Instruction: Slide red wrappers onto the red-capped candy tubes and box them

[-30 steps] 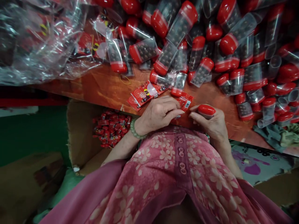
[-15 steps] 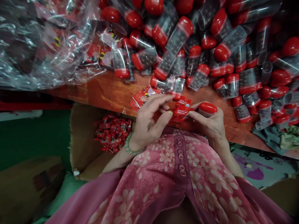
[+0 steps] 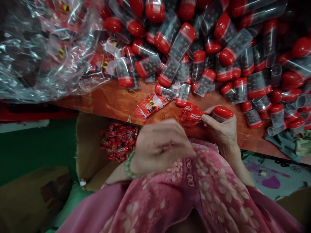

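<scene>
My right hand [image 3: 223, 129] pinches the corner of a red printed wrapper [image 3: 190, 115] between thumb and finger. A red-capped container [image 3: 222, 112] is also held in that hand, against the curled fingers. My left hand [image 3: 161, 147], wearing a green bead bracelet [image 3: 128, 166], is smeared by motion in front of my chest; its fingertips cannot be made out. Beyond it, flat printed labels [image 3: 150, 106] lie near the edge of the reddish table [image 3: 107, 102].
Clear containers with red caps and dark balls [image 3: 182, 42] are heaped across the back. Crumpled clear plastic [image 3: 48, 55] covers the left. Below the table edge, a cardboard box [image 3: 88, 152] holds small red packets [image 3: 120, 140]. A dark cloth [image 3: 283, 144] lies right.
My left hand has come away from the red wrapper, down toward my chest. The wrapper stays in my right hand, and the flat labels are now less covered.
</scene>
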Tool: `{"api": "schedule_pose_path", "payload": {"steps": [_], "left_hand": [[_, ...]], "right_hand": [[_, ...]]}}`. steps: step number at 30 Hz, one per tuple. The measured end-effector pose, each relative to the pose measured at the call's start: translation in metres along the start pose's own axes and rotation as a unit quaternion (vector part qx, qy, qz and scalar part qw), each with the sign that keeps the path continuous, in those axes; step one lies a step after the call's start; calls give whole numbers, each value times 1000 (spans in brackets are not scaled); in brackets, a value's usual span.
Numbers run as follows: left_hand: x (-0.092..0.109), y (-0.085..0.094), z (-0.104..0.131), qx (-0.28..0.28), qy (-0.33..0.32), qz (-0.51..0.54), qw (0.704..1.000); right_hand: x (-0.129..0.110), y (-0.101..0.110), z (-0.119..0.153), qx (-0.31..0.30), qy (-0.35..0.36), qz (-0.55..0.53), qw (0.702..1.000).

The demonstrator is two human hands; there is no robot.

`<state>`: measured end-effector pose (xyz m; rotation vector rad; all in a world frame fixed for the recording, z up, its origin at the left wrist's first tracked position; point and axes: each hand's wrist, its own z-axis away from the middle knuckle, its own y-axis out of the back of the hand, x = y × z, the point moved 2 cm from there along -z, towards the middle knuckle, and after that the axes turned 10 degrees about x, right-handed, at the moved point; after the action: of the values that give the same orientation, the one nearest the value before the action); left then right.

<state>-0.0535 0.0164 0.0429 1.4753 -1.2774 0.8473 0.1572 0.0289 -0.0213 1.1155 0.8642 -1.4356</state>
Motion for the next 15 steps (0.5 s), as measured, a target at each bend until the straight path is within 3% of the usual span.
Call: {"api": "schedule_pose_path", "payload": {"steps": [3, 5, 9, 15], "left_hand": [[-20, -3, 0, 46, 42, -56, 996], [-32, -7, 0, 10, 79, -75, 994], [-42, -15, -2, -80, 119, 11, 990], [-46, -20, 2, -66, 147, 5, 987]], "right_hand": [[-7, -3, 1, -21, 1, 8, 1000], [-11, -5, 1, -35, 16, 17, 999], [-13, -6, -1, -51, 50, 42, 997], [-15, -4, -3, -87, 58, 94, 990]]}}
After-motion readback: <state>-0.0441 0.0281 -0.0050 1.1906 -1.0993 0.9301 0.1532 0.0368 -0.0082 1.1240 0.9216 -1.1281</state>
